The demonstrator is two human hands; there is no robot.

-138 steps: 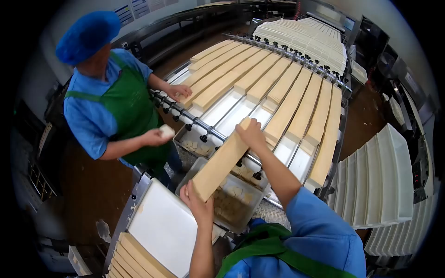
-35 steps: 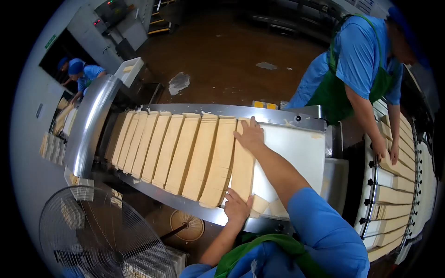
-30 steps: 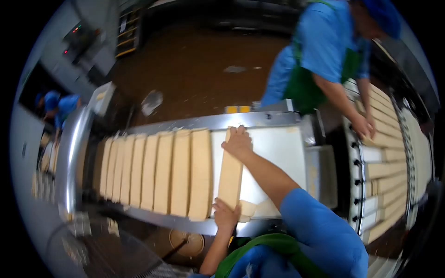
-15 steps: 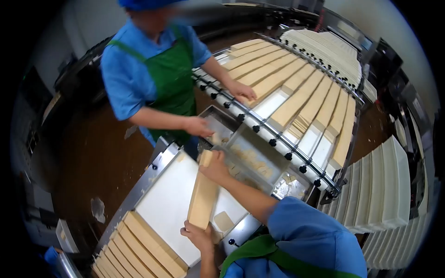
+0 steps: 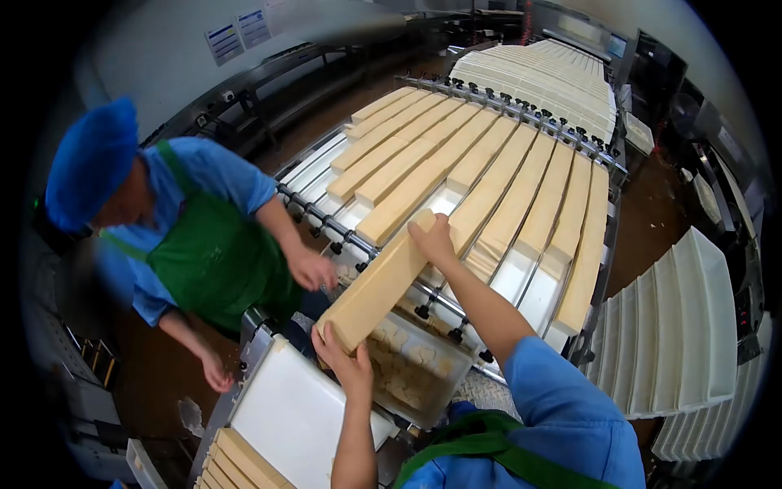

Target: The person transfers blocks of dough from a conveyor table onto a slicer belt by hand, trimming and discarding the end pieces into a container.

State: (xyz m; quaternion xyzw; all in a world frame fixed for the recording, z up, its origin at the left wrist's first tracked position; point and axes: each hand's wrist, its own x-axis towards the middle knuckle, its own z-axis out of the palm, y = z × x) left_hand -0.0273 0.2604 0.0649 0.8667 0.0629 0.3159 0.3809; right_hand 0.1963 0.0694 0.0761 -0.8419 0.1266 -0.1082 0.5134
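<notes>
A long pale-yellow stack of thin sheets (image 5: pixel 375 285) is held between my two hands, tilted, above the near rail of the lane table. My left hand (image 5: pixel 346 363) grips its lower near end. Fingers of my right hand (image 5: pixel 433 243) wrap around its upper far end, close to the rows on the table. More long pale stacks (image 5: pixel 444 175) lie side by side in the lanes. Beneath the held stack stands a plastic bin (image 5: pixel 419 367) with loose sheet pieces in it.
A co-worker in a green apron (image 5: pixel 216 277) stands at the left, both hands low. A white board (image 5: pixel 301 407) with more pale stacks (image 5: pixel 236 464) is at lower left. The metal rail with black knobs (image 5: pixel 379 253) edges the lane table. White ribbed trays (image 5: pixel 664 334) stand at right.
Both my hands have carried the stack up and right, from over the white board to the lane table's near edge. The co-worker's hands have drawn back from the table, and my view has shifted.
</notes>
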